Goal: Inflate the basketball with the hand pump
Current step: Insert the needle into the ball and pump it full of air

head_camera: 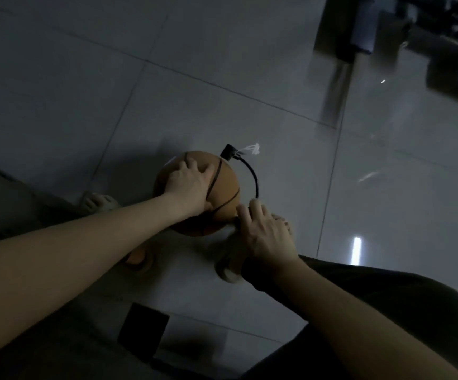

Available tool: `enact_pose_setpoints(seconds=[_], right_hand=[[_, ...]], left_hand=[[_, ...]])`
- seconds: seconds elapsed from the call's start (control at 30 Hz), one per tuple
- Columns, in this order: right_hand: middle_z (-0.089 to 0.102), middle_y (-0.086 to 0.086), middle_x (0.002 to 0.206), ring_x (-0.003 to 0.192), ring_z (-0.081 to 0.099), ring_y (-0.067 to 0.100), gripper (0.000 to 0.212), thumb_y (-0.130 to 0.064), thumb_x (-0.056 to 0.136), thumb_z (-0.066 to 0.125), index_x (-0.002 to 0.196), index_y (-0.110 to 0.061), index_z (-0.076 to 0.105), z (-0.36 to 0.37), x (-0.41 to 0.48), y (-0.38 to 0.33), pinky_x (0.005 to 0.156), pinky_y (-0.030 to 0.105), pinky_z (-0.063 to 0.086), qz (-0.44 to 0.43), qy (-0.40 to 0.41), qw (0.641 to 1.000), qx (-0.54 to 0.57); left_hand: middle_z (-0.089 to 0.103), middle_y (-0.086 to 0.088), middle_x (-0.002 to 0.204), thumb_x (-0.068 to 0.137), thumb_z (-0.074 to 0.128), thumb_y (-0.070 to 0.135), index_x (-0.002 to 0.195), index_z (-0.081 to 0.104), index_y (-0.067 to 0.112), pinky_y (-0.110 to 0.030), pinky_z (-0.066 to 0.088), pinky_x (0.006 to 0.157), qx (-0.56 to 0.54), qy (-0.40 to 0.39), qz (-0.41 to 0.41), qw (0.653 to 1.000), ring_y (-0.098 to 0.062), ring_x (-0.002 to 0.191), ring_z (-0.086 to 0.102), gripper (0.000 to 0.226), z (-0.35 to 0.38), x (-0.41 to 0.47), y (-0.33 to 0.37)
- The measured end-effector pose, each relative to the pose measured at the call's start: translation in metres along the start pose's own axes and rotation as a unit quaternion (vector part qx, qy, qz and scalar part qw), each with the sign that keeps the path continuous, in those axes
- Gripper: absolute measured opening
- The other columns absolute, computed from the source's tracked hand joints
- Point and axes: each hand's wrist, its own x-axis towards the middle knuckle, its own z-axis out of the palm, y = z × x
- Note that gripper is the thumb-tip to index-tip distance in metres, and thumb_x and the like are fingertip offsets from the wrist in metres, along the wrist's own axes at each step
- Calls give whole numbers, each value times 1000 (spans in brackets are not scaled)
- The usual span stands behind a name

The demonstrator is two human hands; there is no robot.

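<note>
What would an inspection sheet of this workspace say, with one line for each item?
Surface: glossy grey tiled floor, dimly lit.
Job's things: basketball on the floor; black fitting at its far side; the pump itself is not seen.
Clutter: dark flat rectangle near the person; white scrap beside the fitting.
Hands: left hand lies spread on the ball; right hand is beside the ball, fingers bent, grip unclear.
Cables: black hose arcs from the fitting to the right hand.
Surroundings: dark furniture at far right; slippered feet flank the ball.
</note>
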Motion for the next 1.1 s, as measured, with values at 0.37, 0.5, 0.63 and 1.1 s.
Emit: enact_pose_setpoints(seconds=[0.37,0.5,0.63,1.1], right_hand=[[45,13,119,92,54,30,41,-21,94,44,133,-10,41,-1,21,22,59,34,36,24,-26,999,24],[47,12,111,83,56,31,36,-17,93,55,126,-10,45,-33,3,17,53,36,35,-13,2,1000,11],[50,9,102,69,50,24,31,-17,93,58,121,-11,48,-90,-26,16,44,34,34,-65,73,995,-5],[50,8,102,70,49,21,29,-29,96,39,121,-14,44,-89,-45,13,46,30,31,-96,70,993,7]], left_hand=[[23,-33,154,79,74,60,154,19,24,-49,49,91,-7,-30,-2,1000,-50,131,39,100,3,-8,-5],[23,-33,154,79,75,60,153,21,25,-49,49,92,-21,-39,-13,999,-49,131,40,99,-4,-12,-10],[22,-35,154,77,73,60,155,19,24,-48,48,94,-26,-42,-9,999,-51,133,38,102,-3,-16,-12],[25,-34,151,78,72,60,152,21,23,-49,51,90,-22,-14,19,999,-50,131,40,98,-1,-15,-11]])
